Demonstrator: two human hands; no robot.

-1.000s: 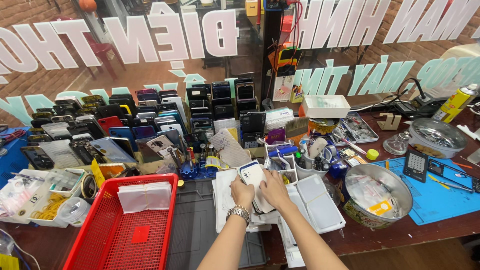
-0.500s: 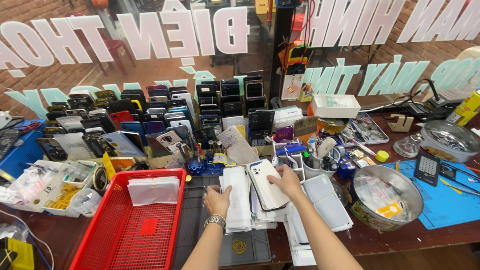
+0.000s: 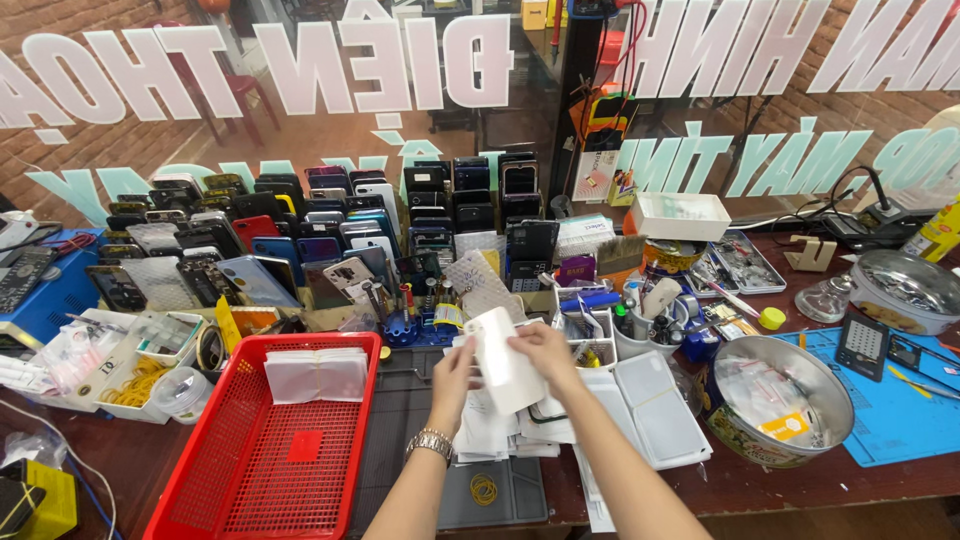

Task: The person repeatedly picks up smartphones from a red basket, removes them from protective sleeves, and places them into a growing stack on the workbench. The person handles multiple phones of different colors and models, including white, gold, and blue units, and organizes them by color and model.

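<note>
Fingers (image 3: 545,345) of the right hand (image 3: 548,352) curl over the upper right edge of a white case (image 3: 503,360), gripping it, while the left hand (image 3: 455,378) closes on its lower left edge, thumb on the face. The case is held just above a pile of white packets (image 3: 488,430) near the front edge of the worktop (image 3: 800,480), its long axis tilted, upper end leaning left and away from the person, lower end toward the right. Both forearms rise from the front edge and meet at the case; the left wrist wears a metal watch (image 3: 432,443). A red basket (image 3: 270,460) sits left of the hands at the front, with a flat white packet (image 3: 316,374) at its far end. Right of the hands lie two white trays (image 3: 655,405), then a round metal bowl (image 3: 790,400) holding clear bags and a yellow tag. A blue mat (image 3: 905,410) covers the right end of the worktop. Rows of phones (image 3: 300,225) stand along the back edge, left and centre, with a white box (image 3: 680,215) further right. Behind them a glass pane carries large white and pale green lettering (image 3: 400,65), seen reversed. A yellow rubber band (image 3: 484,489) lies on a grey mat (image 3: 400,440) beneath the wrists.
</note>
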